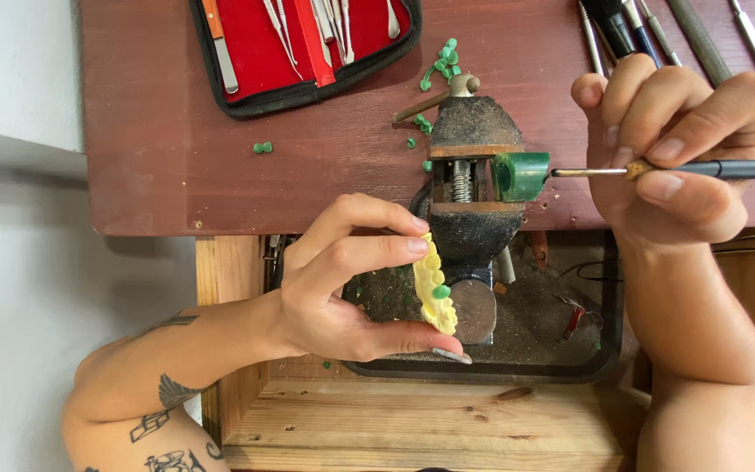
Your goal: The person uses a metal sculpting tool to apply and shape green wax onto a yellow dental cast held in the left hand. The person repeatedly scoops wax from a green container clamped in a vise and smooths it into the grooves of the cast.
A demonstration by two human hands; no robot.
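My left hand point(342, 280) pinches a yellow dental cast point(434, 287) with a small green wax blob on one tooth, held over a black tray point(482, 371). My right hand point(675, 144) grips a thin metal carving tool point(718, 169) like a pen. Its tip touches a green wax block point(520, 175) clamped in a small dark bench vise point(469, 175). The vise sits at the front edge of a reddish-brown table point(159, 157).
An open red-lined case of metal instruments point(299, 44) lies at the back left. Several loose tools point(657, 35) lie at the back right. Green wax scraps point(443, 65) are scattered near the vise. Wooden framing point(412, 419) runs below the tray.
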